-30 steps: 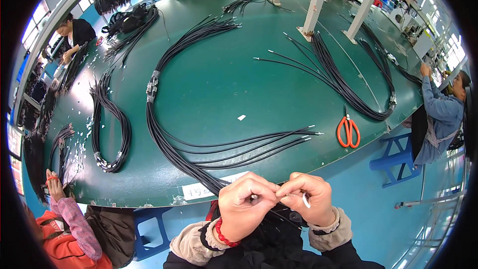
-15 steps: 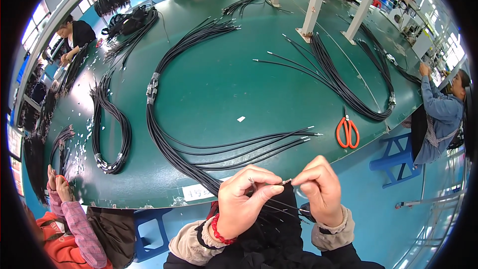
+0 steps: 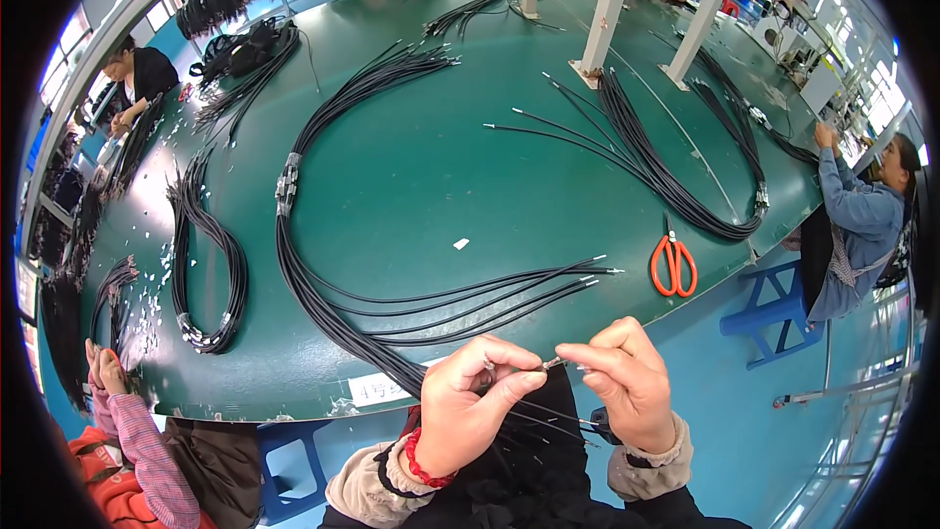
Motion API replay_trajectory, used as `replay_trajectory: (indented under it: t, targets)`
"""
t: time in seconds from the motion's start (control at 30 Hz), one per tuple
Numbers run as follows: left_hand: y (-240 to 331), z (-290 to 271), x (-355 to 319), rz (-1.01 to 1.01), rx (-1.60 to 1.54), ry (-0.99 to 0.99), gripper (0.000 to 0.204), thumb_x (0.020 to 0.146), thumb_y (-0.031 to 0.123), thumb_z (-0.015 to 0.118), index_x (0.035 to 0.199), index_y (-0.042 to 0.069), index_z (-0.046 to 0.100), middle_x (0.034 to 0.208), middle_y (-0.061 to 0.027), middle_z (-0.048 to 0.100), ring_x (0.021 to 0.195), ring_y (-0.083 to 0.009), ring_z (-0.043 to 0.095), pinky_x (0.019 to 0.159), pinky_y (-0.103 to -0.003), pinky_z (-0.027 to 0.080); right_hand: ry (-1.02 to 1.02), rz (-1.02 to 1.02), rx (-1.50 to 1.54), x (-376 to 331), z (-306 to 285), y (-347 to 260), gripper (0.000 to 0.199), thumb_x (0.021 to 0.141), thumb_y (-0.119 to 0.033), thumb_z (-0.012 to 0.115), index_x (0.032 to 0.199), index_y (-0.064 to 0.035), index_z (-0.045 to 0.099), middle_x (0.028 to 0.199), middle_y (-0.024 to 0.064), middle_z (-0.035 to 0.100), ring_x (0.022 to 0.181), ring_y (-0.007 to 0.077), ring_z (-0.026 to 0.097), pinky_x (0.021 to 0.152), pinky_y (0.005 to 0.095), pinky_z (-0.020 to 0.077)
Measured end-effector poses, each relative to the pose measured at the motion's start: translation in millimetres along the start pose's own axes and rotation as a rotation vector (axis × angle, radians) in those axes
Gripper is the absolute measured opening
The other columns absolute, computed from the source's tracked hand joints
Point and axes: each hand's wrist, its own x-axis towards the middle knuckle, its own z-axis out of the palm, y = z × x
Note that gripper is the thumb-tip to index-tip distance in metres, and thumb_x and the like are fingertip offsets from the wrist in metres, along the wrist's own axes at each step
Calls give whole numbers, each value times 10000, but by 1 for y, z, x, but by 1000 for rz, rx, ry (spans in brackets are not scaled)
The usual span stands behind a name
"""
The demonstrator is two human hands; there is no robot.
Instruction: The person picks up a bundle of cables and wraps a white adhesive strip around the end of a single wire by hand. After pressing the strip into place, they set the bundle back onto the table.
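My left hand (image 3: 475,390), with a red beaded bracelet at its wrist, pinches the end of a thin black cable between thumb and forefinger. A small metallic tip (image 3: 555,362) sticks out toward my right hand (image 3: 627,384). The right fingers are curled, the forefinger reaching to that tip; what they hold, if anything, is too small to make out. Several thin cable ends (image 3: 548,421) hang below, between the hands. Just beyond lies a long curved bundle of black cables (image 3: 294,269) with silvery ends, wrapped in clear tape at one spot (image 3: 287,184).
Red-handled scissors (image 3: 674,269) lie on the green table (image 3: 411,167) at right. More cable bundles (image 3: 211,264) (image 3: 676,186) rest left and right. White posts (image 3: 609,15) rise from the table. A white label (image 3: 377,389) sits at the near edge. Co-workers sit around; blue stools (image 3: 774,313) stand nearby.
The view has shifted slightly, so the table's things appear a little lower and left. My right fingers have loosened and straightened a little at the tip; the left hand keeps its pinch.
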Motion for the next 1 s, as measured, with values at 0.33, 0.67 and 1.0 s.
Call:
replay_trajectory:
  t: [0.33,0.67,1.0]
  targets:
    - [2,5,5,84,240,-6,151,745,-75,685,871,-30,614,823,-107,637,742,-143,608,656,-233,496,14,-66,137,-1,-8,12,144,736,-18,702,872,10,664,701,84,657,639,151,577,572,247,430]
    - [-4,5,7,195,240,56,148,698,33,758,820,34,675,699,-22,620,559,-85,503,485,-213,384,11,-3,209,-2,0,10,130,695,-17,752,744,-33,633,678,61,668,578,144,635,509,230,478]
    - [2,0,2,153,264,18,187,682,-80,735,828,6,655,747,-65,639,608,-75,545,511,-186,389,-62,-84,212,-2,3,13,231,660,-41,794,694,-41,566,641,70,632,561,146,616,509,234,445]
